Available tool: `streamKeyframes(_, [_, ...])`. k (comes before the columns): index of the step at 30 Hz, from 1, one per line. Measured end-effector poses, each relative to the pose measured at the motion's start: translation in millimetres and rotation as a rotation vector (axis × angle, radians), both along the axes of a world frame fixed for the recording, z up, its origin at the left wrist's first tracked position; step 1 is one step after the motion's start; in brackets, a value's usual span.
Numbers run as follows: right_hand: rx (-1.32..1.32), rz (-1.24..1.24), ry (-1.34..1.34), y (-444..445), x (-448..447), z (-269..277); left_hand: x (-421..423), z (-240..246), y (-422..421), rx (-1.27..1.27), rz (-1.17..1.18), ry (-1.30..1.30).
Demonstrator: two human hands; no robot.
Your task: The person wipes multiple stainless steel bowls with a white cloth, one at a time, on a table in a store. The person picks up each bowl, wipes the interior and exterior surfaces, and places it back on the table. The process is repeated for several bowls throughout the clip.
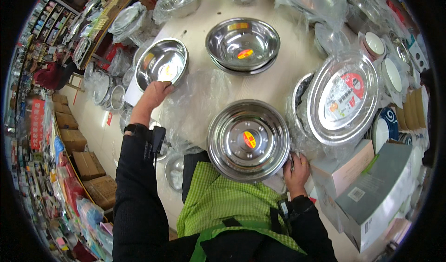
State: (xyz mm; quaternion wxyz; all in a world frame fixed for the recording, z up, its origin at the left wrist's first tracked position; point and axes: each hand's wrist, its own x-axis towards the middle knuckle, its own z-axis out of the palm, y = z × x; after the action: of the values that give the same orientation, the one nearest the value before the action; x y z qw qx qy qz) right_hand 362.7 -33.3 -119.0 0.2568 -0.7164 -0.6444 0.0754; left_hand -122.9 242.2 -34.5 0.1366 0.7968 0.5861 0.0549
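Note:
My left hand point(158, 92) grips the near rim of a shiny stainless steel basin point(148, 65) at the table's left edge; the basin is tilted. My right hand point(298, 169) is at the lower right rim of another steel basin point(230, 147), with a crumpled whitish cloth or wrap at its fingers; whether it grips the rim is hard to tell. That basin has a red and yellow sticker on its bottom and lies close to my green checked apron. Farther back, nested steel basins point(223, 56) stand on the pale table point(198, 35). A clear plastic bag point(198, 105) lies between the basins.
Oval steel trays point(313, 122) in plastic film stand at the right, beside grey boxes point(376, 182) and bowls point(391, 74). Wrapped metalware point(177, 4) lines the table's far side. Cardboard boxes point(89, 164) and packed shelves are at the left. A person in dark red point(48, 75) is far left.

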Motion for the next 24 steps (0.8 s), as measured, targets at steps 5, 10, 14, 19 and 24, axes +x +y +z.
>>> streamKeyframes(5, [0.014,-0.006,0.007,-1,1,-4,7,13,11,-0.08,-0.127,0.06])
streamKeyframes(10, [-0.007,-0.008,-0.03,-1,2,-6,17,19,12,-0.056,-0.145,0.192])
streamKeyframes(14, [-0.053,-0.018,-0.011,0,2,-5,26,18,11,0.066,-0.179,0.278])
streamKeyframes(19, [-0.07,-0.011,0.002,-1,2,-5,30,28,9,0.227,0.093,0.243])
streamKeyframes(24, [-0.037,0.005,-0.041,-1,2,-8,17,38,4,0.36,0.154,0.002])
